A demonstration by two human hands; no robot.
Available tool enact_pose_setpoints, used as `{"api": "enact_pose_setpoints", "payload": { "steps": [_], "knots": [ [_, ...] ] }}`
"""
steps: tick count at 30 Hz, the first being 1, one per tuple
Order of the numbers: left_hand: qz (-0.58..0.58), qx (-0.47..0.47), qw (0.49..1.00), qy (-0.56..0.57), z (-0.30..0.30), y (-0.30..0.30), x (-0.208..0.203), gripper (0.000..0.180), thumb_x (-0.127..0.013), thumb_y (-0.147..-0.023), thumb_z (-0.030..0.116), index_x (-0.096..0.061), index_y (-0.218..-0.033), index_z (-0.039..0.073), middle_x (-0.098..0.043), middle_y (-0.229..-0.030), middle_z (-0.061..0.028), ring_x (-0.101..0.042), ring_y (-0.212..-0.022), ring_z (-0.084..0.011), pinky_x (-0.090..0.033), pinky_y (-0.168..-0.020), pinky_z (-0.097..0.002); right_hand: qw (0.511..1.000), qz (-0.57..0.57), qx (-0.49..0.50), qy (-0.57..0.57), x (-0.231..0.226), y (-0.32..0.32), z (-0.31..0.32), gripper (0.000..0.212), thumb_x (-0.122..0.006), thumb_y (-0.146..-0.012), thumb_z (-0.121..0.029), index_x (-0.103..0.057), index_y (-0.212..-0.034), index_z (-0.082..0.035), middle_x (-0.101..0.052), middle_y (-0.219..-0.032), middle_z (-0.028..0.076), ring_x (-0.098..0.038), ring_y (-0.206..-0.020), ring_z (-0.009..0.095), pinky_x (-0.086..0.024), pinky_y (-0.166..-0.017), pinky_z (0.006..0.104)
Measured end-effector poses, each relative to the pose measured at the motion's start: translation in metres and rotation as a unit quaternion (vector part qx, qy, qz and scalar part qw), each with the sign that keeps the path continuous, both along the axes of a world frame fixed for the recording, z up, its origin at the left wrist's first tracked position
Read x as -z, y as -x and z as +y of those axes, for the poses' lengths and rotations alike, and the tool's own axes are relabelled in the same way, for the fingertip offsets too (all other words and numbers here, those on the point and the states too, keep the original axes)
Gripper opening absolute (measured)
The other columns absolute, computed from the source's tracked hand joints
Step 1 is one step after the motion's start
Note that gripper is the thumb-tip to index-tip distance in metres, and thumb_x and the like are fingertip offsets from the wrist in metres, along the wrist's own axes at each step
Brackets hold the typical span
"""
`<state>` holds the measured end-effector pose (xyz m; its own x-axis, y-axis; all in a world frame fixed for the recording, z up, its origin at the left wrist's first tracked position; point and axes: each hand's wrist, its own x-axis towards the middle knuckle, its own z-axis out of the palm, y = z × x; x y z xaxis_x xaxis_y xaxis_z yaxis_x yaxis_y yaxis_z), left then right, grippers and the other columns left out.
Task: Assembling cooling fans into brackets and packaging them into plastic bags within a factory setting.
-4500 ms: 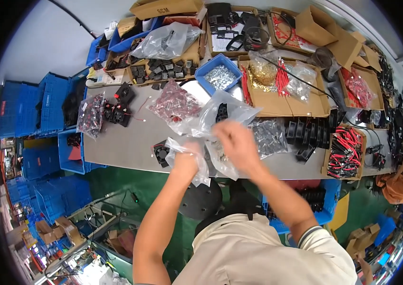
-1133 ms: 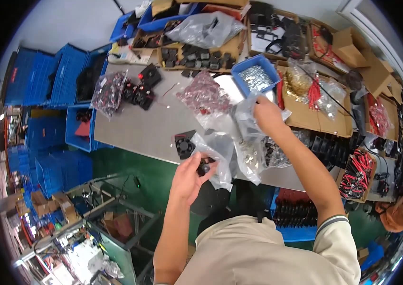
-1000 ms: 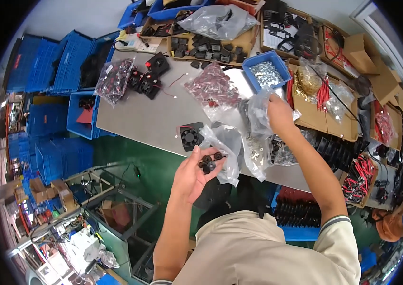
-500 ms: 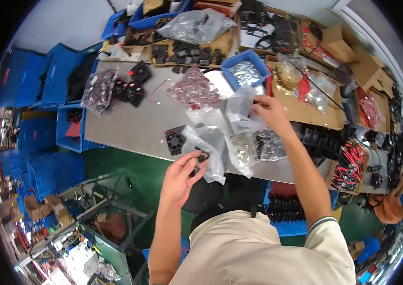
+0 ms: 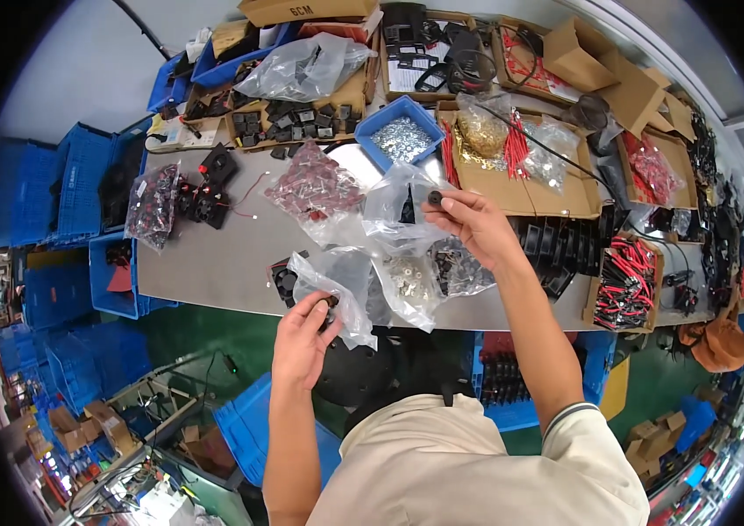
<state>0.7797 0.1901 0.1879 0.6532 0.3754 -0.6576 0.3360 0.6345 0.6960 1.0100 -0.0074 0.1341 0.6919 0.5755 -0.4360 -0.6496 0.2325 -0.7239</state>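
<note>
My right hand (image 5: 475, 226): thumb and fingers pinching one round black part (image 5: 435, 199), just beside a clear bag (image 5: 382, 209) of black items. My left hand (image 5: 302, 340): fingers curled around dark small pieces (image 5: 331, 301), count unclear, held at the near edge of the counter (image 5: 201, 279) by a crumpled plastic bag (image 5: 350, 302). Beyond: one black fan (image 5: 285, 280), partly covered; one bag of pale washers (image 5: 409, 279); one bag of reddish parts (image 5: 315, 186); one blue tray (image 5: 373, 152) of shiny metal bits.
</note>
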Motion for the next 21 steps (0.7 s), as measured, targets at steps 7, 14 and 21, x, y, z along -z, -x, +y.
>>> {"api": "enact_pose_setpoints", "payload": {
  "steps": [7,14,21],
  "knots": [
    [-0.064,-0.077,0.986,0.132,0.004,0.001,-0.003,0.038,-0.048,-0.098,0.025,-0.054,-0.116,-0.008,-0.06,-0.109,-0.0133,-0.059,-0.098,-0.0232,-0.051,-0.088,-0.039,1.0,-0.019,-0.001,-0.023,-0.002,-0.001,-0.005,0.021,-0.056,-0.091,-0.009,-0.059,-0.106,0.006,-0.064,-0.105,0.021,-0.066,-0.092,0.022,-0.055,-0.077,0.0247],
    [-0.087,-0.086,0.985,0.124,0.0,0.013,-0.006,0.035,-0.048,-0.097,0.017,-0.051,-0.12,-0.01,-0.057,-0.116,-0.0178,-0.059,-0.105,-0.026,-0.051,-0.089,-0.0365,0.999,-0.027,0.005,-0.018,-0.008,0.001,-0.004,0.018,-0.058,-0.09,-0.007,-0.059,-0.103,0.005,-0.065,-0.103,0.019,-0.066,-0.089,0.021,-0.055,-0.074,0.0232],
    [-0.086,-0.072,0.991,0.069,-0.007,0.008,0.004,0.031,-0.053,-0.093,0.006,-0.051,-0.12,-0.01,-0.057,-0.114,-0.0164,-0.06,-0.103,-0.0241,-0.051,-0.09,-0.031,0.998,-0.054,0.018,-0.016,-0.026,0.018,-0.01,0.031,-0.058,-0.09,-0.006,-0.054,-0.118,0.005,-0.064,-0.102,0.017,-0.065,-0.089,0.019,-0.054,-0.076,0.0228]
  ]
}}
